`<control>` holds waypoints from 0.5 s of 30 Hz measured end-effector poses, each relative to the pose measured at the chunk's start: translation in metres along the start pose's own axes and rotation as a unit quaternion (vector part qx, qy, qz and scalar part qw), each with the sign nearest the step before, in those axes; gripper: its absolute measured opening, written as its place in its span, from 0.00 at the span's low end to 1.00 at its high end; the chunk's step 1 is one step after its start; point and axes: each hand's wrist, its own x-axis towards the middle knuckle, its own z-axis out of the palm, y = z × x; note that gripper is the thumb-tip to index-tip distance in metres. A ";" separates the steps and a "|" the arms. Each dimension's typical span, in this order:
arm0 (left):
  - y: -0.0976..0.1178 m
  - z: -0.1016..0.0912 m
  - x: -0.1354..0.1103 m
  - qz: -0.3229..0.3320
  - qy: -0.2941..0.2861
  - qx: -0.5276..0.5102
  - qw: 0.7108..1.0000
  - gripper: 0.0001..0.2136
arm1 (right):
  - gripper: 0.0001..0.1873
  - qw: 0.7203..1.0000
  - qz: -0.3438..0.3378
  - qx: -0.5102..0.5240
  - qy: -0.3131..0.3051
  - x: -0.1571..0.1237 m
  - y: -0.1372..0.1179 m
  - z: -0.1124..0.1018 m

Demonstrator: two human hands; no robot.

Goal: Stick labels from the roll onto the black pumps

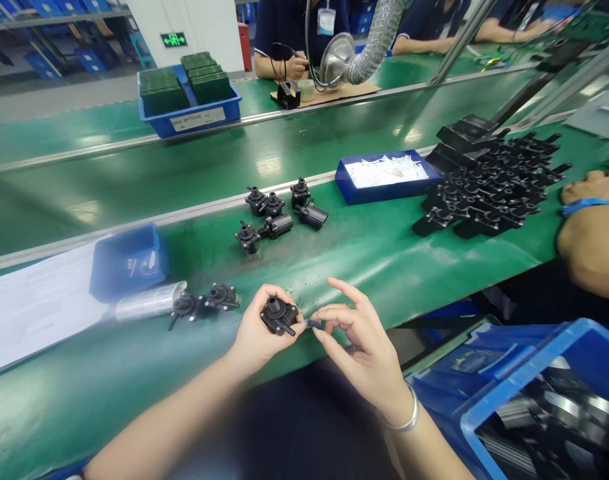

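In the head view, with clock directions read from the black pump housing as centre, the left hand is wrapped around that housing, its round spout upward, just above the near edge of the green worktop. At 3 o'clock, just beside it, the right hand has thumb and fingertip together on a small dark piece, with the index finger lifted clear; a silver bracelet circles that wrist. Dark crumbs lie between 1 and 2 o'clock.

At 12 o'clock is a group of 6 black pumps, 2 of them showing ribbed bodies on their sides. At 9 o'clock are 2 more pumps, then a clear cylinder and white paper, with a blurred blue bin towards 10. A blue tray of white slips sits at 1 o'clock, and a dense pile of black pumps at 2. Between 3 and 4 o'clock, a blue crate holds black and silvery parts. At 11 o'clock, a labelled blue box carries 2 stacks of green boards. A co-worker's hand is far off at 12.
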 end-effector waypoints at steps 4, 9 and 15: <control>-0.002 0.000 0.000 -0.001 0.007 -0.002 1.000 0.17 | 0.17 1.000 0.011 0.009 0.004 -0.002 0.000 0.002; -0.004 -0.002 0.001 -0.005 0.026 -0.011 1.000 0.18 | 0.14 0.997 0.059 -0.001 0.041 -0.003 0.002 0.002; -0.005 -0.005 0.000 -0.034 -0.001 -0.038 0.999 0.18 | 0.03 0.988 0.144 0.059 0.008 0.000 0.009 0.009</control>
